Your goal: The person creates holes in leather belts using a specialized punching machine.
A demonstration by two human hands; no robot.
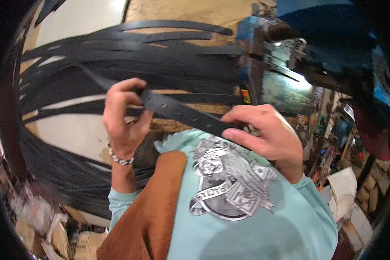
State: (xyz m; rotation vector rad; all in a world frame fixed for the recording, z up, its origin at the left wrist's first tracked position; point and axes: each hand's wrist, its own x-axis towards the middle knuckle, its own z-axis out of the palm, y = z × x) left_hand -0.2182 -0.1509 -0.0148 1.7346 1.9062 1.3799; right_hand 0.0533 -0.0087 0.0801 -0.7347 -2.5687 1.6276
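A black belt strap with a row of small holes stretches between my two hands, in front of my chest. My left hand, a bracelet at its wrist, pinches the strap between thumb and fingers. Toward the upper left the strap runs on past that hand, over the pile. With thumb and forefinger, my right hand grips the strap near its right end; the very tip is hidden by the fingers. Behind the hands lies a thick pile of similar black straps, several showing holes near their ends.
A wooden work surface carries the straps, with a pale board at its left. At the right stands a blue machine with a metal plate. A brown leather piece lies against my shirt. Scraps and cardboard clutter the lower right.
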